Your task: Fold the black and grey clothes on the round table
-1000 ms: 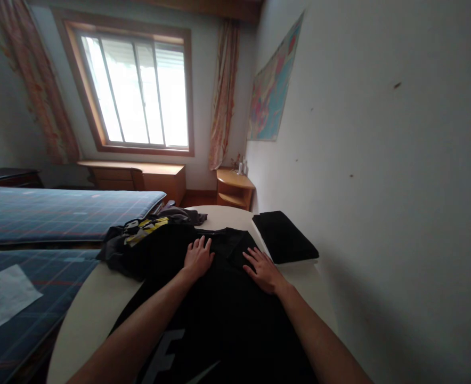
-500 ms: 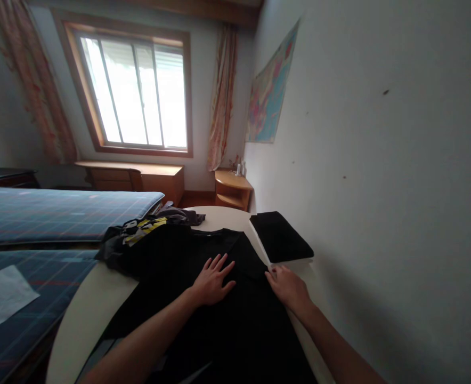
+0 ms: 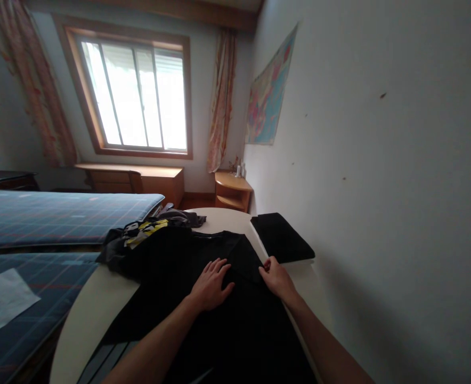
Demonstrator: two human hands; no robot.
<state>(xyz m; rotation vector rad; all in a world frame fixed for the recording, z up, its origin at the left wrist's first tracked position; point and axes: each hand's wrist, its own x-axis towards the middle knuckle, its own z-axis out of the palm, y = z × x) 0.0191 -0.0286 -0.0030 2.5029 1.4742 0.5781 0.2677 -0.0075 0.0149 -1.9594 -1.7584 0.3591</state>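
A black T-shirt point(image 3: 235, 330) lies spread over a round cream table point(image 3: 79, 309), its collar toward the far side. My left hand point(image 3: 211, 285) rests flat on the upper chest of the shirt, fingers stretched out. At the right sleeve, my right hand point(image 3: 276, 278) pinches the edge of the black cloth between thumb and fingers. Just beyond that hand sits a folded black cloth point(image 3: 283, 237) on a white flat base. A dark bunched garment with a yellow and white print point(image 3: 145, 232) lies at the table's far left.
Left of the table are blue plaid mattresses point(image 3: 67, 213), with a white paper point(image 3: 6, 301) on the nearer one. A white wall point(image 3: 399, 224) runs along the right. A wooden corner shelf point(image 3: 233, 182) and a low desk point(image 3: 159, 172) stand at the back.
My right hand has drawn the sleeve edge slightly inward, to the left. My left hand stays on the shirt, its fingers closer together than before.
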